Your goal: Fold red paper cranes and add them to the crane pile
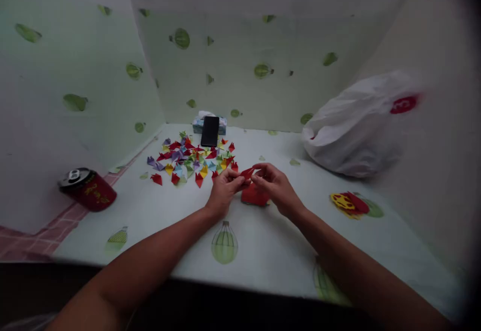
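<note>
Near the left edge of the desk (270, 251), close to the wall, a red drink can (90, 190) is placed, well apart from the paper, perhaps so that it is not knocked. Folded paper shapes (191, 158) in many colours are spread left of centre, toward the far edge. Behind them, a phone (210, 131) is leaned on a tissue box (197, 127), apparently for support. At centre, a small red paper piece (246, 174) is held above the desk, pinched between left hand (223, 193) and right hand (277, 184); fingertips are used, presumably because it is small. Beneath lies red paper (255, 195), seemingly kept within reach. Toward the right edge, red and yellow cutouts (349, 205) are laid aside; beyond, at the far right corner, a white plastic bag (353, 130) is set.
</note>
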